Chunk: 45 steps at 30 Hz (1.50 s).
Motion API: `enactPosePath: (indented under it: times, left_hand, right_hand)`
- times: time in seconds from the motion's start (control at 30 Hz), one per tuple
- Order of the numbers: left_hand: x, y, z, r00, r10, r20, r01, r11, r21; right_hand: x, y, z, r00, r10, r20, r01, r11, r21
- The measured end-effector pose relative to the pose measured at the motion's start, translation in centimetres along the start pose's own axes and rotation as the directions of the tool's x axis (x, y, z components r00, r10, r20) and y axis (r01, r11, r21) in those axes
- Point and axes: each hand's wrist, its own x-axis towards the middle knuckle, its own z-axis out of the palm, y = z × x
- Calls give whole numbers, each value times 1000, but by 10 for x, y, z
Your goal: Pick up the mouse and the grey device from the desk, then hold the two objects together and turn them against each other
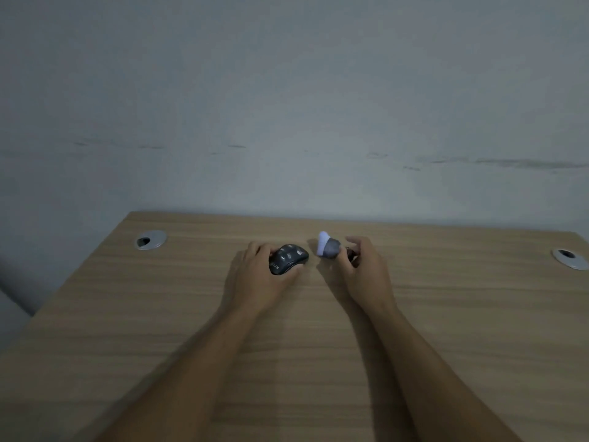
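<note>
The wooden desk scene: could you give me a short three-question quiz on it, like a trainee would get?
1. True or false: the left hand grips the black computer mouse.
2. Which hand holds the small grey-and-white brush-like object? A left, B right
3. Fill in: a round silver cable ___ sits near each far corner of the light wooden desk.

Key: 1 true; 2 B; 3 grommet.
</note>
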Motion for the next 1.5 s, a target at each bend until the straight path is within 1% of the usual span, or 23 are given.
enactPosePath:
  times: [0.13,0.2,0.3,0.37,0.43,0.5,0.67,0.77,0.83,0.93,1.07,1.13,1.2,1.27,1.37,1.5]
  left_hand:
    - [-1,-4,-4,999,1,-37,-4,996,-86]
    - [-2,-3,-7,1000,10,-16,-12,991,-132]
    - [-1,-2,-7,999,36,17,-33,985,-167]
    - [3,-3,-5,998,53,23,-48,981,-188]
    - [6,-3,-4,997,68,35,-59,976,-207]
    - [10,-3,0,995,84,50,-68,962,-264]
    - [19,-5,6,993,103,58,-75,931,-358]
    - [21,-8,7,991,109,81,-67,911,-406]
    - [21,-9,7,990,111,82,-65,896,-439]
    - [22,-10,7,989,125,76,-76,884,-461]
    - [21,-8,6,989,128,77,-79,886,-458]
    - [23,-8,6,990,121,73,-75,888,-454]
    - [24,-11,7,991,118,65,-76,890,-449]
    - [25,-13,8,991,116,60,-77,888,-454]
    - [25,-15,7,990,120,80,-66,869,-490]
    - [26,-15,10,987,137,82,-74,847,-526]
  right_hand:
    - [0,7,-3,996,-36,-82,40,998,49]
    - [2,9,-5,991,-25,-128,38,994,98]
    - [8,10,-5,992,-16,-122,40,980,195]
    - [13,11,-2,995,-41,-96,61,974,218]
    - [15,10,2,994,-65,-86,83,971,226]
    - [16,8,6,990,-95,-103,116,967,225]
    - [12,-3,17,954,-247,-169,277,942,190]
    - [9,-8,21,935,-324,-144,344,927,148]
    - [11,-6,22,935,-331,-124,345,932,113]
    - [15,1,22,947,-286,-147,297,953,59]
    - [16,-2,20,951,-236,-199,255,964,78]
    - [13,-7,20,947,-268,-177,289,951,109]
    - [10,-10,23,944,-308,-120,322,939,123]
    - [11,-9,25,945,-315,-92,324,941,102]
    - [16,-4,25,951,-282,-129,288,957,29]
    - [13,-9,23,948,-258,-188,273,960,58]
